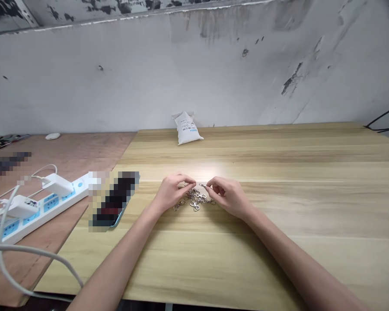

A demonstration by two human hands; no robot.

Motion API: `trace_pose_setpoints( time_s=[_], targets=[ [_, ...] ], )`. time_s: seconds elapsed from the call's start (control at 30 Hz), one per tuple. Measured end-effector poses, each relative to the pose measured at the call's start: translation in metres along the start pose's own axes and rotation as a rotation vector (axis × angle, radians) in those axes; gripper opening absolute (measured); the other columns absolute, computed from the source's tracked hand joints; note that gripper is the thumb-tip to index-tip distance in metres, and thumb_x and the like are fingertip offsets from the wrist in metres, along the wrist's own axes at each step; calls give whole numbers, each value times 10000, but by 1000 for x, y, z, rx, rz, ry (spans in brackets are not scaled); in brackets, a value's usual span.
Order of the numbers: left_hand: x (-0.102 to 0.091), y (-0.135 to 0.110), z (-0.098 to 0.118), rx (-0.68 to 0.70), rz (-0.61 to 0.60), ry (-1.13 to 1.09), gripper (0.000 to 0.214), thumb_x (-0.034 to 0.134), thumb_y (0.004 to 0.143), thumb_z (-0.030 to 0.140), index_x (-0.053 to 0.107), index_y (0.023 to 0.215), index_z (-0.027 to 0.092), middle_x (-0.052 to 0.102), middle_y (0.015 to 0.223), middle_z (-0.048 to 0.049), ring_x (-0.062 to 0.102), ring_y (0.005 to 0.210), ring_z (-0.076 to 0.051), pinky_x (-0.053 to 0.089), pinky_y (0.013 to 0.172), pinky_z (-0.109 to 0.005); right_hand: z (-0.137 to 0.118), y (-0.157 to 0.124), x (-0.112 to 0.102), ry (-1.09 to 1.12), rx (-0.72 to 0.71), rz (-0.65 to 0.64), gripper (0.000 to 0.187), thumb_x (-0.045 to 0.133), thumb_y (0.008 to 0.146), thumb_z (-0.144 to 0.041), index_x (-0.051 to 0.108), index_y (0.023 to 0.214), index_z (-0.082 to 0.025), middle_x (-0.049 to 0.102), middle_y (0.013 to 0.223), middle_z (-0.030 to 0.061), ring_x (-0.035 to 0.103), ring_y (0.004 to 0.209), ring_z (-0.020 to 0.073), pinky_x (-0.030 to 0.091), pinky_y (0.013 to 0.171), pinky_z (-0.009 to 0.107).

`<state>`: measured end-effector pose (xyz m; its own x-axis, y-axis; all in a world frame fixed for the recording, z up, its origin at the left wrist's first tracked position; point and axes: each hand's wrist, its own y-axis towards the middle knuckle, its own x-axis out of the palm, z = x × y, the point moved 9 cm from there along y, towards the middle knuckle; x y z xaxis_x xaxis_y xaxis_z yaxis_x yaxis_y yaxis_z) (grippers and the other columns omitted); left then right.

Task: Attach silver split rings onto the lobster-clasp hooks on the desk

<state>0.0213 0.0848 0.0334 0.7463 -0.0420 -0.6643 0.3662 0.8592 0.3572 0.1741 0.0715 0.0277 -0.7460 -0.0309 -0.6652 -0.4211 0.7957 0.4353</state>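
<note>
A small heap of silvery metal rings and clasps (197, 198) lies on the light wooden table between my two hands. My right hand (229, 195) is closed in a pinch on a small metal clasp (202, 185), whose tip points left, just above the heap. Facing it from the other side, my left hand (172, 191) has thumb and forefinger pressed together over the heap's left part. What sits between those fingertips is too small to make out. The two hands are a short gap apart.
A white labelled packet (188, 128) stands by the wall at the table's back. To the left lie a phone (115, 199), partly blurred out, and a white power strip (48, 208) with chargers. White cables (39, 250) loop near the front left.
</note>
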Motion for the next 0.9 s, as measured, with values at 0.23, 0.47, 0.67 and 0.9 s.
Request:
trace_pose_setpoints(
  time_s=[0.23,0.47,0.67,0.9],
  targets=[
    [0,0,-1,-16,-1,43,120,651,880,289,753,864,229,769,875,-15,669,832,-181,513,757,-300,-2,0,3,10,-11,-25,153,532,921,-283,611,826,-193,574,632,-15,450,535,94,330,534,220],
    [2,1,-1,15,8,33,138,602,909,238,736,939,230,762,939,-21,689,885,-182,518,784,-292,-1,-1,5,3,8,-45,153,535,918,-287,628,843,-191,573,628,-11,457,540,99,341,536,218],
    [4,1,2,65,-16,8,142,609,893,212,742,939,226,750,948,-44,681,896,-189,530,804,-316,0,-1,3,17,6,-19,149,529,917,-278,623,839,-192,580,628,-10,462,534,98,345,532,219],
    [11,-1,-1,76,-61,37,142,619,899,241,751,952,234,747,961,-45,671,905,-188,526,818,-333,2,-1,1,17,22,-12,159,528,921,-291,622,831,-199,569,606,-16,457,521,102,344,523,222]
  ],
)
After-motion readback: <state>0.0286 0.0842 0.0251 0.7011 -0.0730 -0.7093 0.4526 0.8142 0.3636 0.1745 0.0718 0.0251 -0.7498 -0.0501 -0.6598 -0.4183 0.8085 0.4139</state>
